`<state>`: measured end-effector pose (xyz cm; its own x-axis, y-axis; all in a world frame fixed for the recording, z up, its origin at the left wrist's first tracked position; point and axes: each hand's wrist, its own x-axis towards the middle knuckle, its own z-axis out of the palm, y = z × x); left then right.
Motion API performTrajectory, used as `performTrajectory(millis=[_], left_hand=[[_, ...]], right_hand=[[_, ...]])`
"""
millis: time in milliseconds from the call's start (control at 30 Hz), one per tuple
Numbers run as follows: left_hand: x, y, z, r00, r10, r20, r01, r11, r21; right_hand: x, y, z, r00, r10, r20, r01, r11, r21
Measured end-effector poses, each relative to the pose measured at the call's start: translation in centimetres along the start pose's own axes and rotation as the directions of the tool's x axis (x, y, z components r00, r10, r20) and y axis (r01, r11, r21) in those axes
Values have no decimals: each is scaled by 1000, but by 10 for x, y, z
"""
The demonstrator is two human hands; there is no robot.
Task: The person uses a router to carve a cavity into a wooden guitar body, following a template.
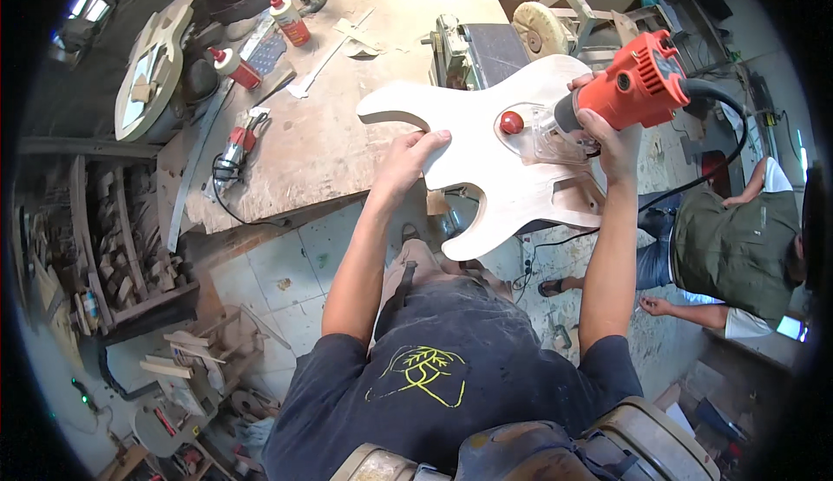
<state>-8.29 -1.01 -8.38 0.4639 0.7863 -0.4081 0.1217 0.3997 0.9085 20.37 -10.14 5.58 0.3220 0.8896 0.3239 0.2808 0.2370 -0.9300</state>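
A pale, unfinished electric guitar body (486, 169) lies in front of me, its horns and cutouts towards my side. My left hand (406, 164) grips its left edge, thumb on top and the other fingers hidden below. My right hand (610, 138) is wrapped round the lower part of an orange trim router (632, 82), which tilts to the right. The router's clear base (555, 141), with a round red knob (512, 123), rests on or just above the body's face. I cannot make out the cutter. A black cord (737, 134) curves away from the router's top.
On the wooden workbench (364, 4) stand two red-and-white glue bottles (290, 19); a small corded power tool (234, 156) lies near its edge. A belt sander (499, 52) stands behind the body. Another person (729, 247) is at right. Another guitar body (160, 60) leans at left.
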Motion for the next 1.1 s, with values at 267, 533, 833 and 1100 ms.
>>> performTrajectory(millis=[267, 533, 833, 1100], left_hand=[[10, 13, 2, 997, -73, -39, 77, 992, 101], [0, 14, -7, 997, 4, 81, -6, 1000, 26], [-31, 13, -9, 999, 28, 46, -29, 999, 17], [-66, 11, -20, 750, 403, -525, -222, 900, 375]], right_hand=[[-2, 5, -3, 999, -29, -29, 30, 999, 33], [-1, 8, -1, 999, -19, -39, 21, 998, 65], [-5, 3, -2, 998, 46, -31, -44, 998, 54], [5, -1, -11, 988, 47, 148, -48, 999, 4]])
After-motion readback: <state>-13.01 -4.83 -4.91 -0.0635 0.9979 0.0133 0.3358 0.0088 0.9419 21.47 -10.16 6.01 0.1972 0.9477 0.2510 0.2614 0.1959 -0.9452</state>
